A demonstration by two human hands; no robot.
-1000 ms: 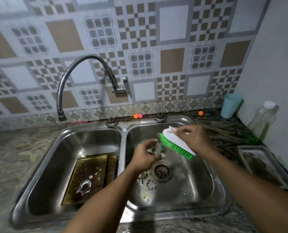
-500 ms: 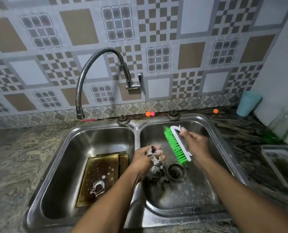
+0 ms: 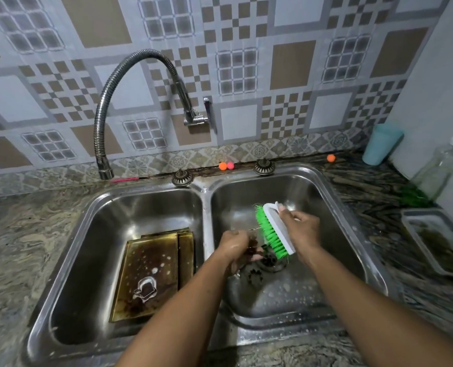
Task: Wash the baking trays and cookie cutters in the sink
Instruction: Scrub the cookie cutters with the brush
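Pinching cutter (image 3: 254,251) in curled left hand (image 3: 233,245); gripping brush (image 3: 273,231) in right hand (image 3: 302,229), just right. Probably handling light, thin, soapy-slick; gripping by rim. Leaving trays (image 3: 146,274) further left.

Trays (image 3: 151,260) lie in the left basin (image 3: 101,234), one cutter (image 3: 146,287) on them. Over the right basin (image 3: 299,295), another cutter (image 3: 253,251) in the left hand (image 3: 233,245) sits left of the brush (image 3: 275,229) in the right hand (image 3: 303,230).
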